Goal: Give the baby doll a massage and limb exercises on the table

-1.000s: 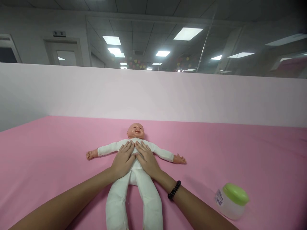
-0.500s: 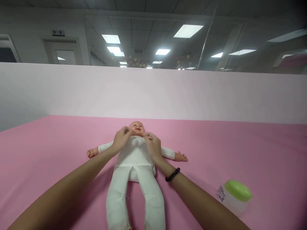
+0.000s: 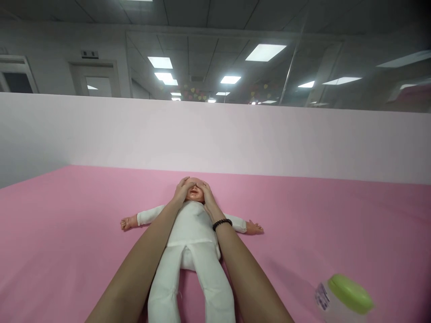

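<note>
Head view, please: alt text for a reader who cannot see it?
Left hand and right hand touch the head of a white-clad doll on its back, on a pink surface. A green-lidded jar sits lower right.

Both forearms were bare, the left forearm showing toward seven o'clock from the middle of the view and the right forearm toward five. Each looked slim and smooth in outline, narrowing to the wrist. Around the right one, near six o'clock, sat a black band, its edge ridged in small, even bumps. The left hand and right hand were bare, their finer details too small to tell.
</note>
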Motion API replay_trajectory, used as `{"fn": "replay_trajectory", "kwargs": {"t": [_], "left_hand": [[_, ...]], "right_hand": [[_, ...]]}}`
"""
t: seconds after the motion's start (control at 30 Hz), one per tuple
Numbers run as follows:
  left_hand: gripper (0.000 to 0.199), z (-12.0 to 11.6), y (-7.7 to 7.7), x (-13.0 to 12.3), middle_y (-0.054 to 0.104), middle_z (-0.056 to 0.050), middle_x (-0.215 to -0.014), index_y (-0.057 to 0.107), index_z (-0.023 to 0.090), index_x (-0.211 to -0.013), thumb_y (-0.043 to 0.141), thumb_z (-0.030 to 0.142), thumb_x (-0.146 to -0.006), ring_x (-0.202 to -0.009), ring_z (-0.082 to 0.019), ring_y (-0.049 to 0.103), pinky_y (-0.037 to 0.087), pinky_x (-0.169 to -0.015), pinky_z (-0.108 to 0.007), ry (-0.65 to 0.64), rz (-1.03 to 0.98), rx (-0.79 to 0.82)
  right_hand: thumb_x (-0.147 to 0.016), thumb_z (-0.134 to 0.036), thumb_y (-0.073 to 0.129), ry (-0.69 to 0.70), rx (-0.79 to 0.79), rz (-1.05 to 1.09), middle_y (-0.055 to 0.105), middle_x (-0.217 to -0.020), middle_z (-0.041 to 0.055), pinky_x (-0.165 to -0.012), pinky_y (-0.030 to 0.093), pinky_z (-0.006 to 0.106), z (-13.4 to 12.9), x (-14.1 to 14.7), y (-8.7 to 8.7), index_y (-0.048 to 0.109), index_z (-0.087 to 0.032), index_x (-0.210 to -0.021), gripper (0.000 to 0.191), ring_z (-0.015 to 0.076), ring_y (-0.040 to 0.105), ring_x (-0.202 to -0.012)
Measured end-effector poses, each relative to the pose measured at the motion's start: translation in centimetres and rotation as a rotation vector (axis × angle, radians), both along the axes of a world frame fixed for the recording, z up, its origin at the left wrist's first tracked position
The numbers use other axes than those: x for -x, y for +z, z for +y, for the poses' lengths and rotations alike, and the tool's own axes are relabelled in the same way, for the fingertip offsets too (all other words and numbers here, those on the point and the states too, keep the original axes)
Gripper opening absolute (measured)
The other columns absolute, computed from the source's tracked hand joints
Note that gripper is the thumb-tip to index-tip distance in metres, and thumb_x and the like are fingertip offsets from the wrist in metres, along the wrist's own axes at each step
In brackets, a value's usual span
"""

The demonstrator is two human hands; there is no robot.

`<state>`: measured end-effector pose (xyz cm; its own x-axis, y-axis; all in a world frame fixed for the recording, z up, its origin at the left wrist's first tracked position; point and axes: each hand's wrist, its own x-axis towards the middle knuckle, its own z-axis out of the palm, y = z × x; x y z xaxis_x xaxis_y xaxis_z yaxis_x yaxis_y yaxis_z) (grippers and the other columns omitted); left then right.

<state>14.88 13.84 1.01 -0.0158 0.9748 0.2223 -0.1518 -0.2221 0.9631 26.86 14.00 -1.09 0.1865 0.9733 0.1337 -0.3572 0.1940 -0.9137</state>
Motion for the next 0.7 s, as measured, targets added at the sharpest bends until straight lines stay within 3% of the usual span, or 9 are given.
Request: {"fn": "replay_trajectory", "kwargs": {"t": [0.13, 0.37, 0.57, 0.7], "left_hand": [[0.065, -1.0, 0.9, 0.2, 0.065, -0.012, -0.125, 0.055, 0.021, -0.134, 0.075, 0.033, -0.073, -0.104, -0.024, 0.066, 0.055, -0.088, -0.034, -0.078, -0.077, 0.073], [0.051, -1.2, 1.1, 0.2, 0.066, -0.009, -0.127, 0.057, 0.022, -0.132, 0.063, 0.034, -0.083, -0.11, -0.022, 0.066, 0.054, -0.095, -0.033, -0.075, -0.187, 0.14], [0.057, -1.3, 0.8, 0.5, 0.064, -0.01, -0.131, 0.054, 0.024, -0.137, 0.068, 0.034, -0.082, -0.112, -0.023, 0.065, 0.054, -0.096, -0.033, -0.097, -0.118, 0.109], [0.062, -1.3, 0.7, 0.6, 0.063, -0.011, -0.132, 0.051, 0.022, -0.14, 0.07, 0.033, -0.082, -0.111, -0.023, 0.065, 0.054, -0.096, -0.033, -0.11, -0.101, 0.074]], "right_hand": [[-0.065, -0.041, 0.076, 0.053, 0.035, 0.02, 0.069, -0.116, 0.0047, -0.086, 0.059, 0.032, -0.1, -0.2, 0.4, 0.056, -0.023, -0.126, 0.067, 0.0202, 0.069, -0.101], [-0.069, -0.04, 0.068, 0.044, 0.029, 0.138, 0.072, -0.108, 0.0064, -0.087, 0.06, 0.038, -0.1, -0.1, 0.4, 0.065, -0.02, -0.115, 0.05, 0.0238, 0.069, -0.1], [-0.069, -0.043, 0.073, 0.09, 0.013, 0.083, 0.067, -0.125, 0.0068, -0.092, 0.059, 0.033, -0.6, 0.0, 0.5, 0.056, -0.021, -0.128, 0.065, 0.0223, 0.067, -0.111], [-0.068, -0.04, 0.077, 0.084, 0.039, 0.077, 0.069, -0.12, 0.0066, -0.091, 0.059, 0.036, -0.8, -0.1, 0.6, 0.053, -0.023, -0.131, 0.069, 0.0228, 0.069, -0.106]]}}
